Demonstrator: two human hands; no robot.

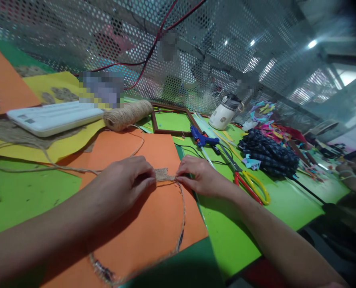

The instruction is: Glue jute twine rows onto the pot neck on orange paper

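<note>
Over an orange sheet [153, 224], my left hand [129, 180] pinches the left end of a small flat band of twine strands [161, 175]. My right hand [200, 176] pinches the band's narrow right end between thumb and fingertips. From there a twine cord [183, 212] curves down and around the sheet, with dark patches along it. Behind my hands lies a twine spool [128, 115], with a strand running down from it toward my left hand. To the right of my right hand are scissors [251, 186] with red and yellow handles.
A blue glue gun [203, 139] lies by a brown frame [154, 122]. A white flat device [57, 118] rests on yellow paper at left. Toward the back stands a white bottle [222, 116] near a perforated metal panel [135, 36]. Dark checked cloth [268, 154] and another person's arm [352, 176] are at right.
</note>
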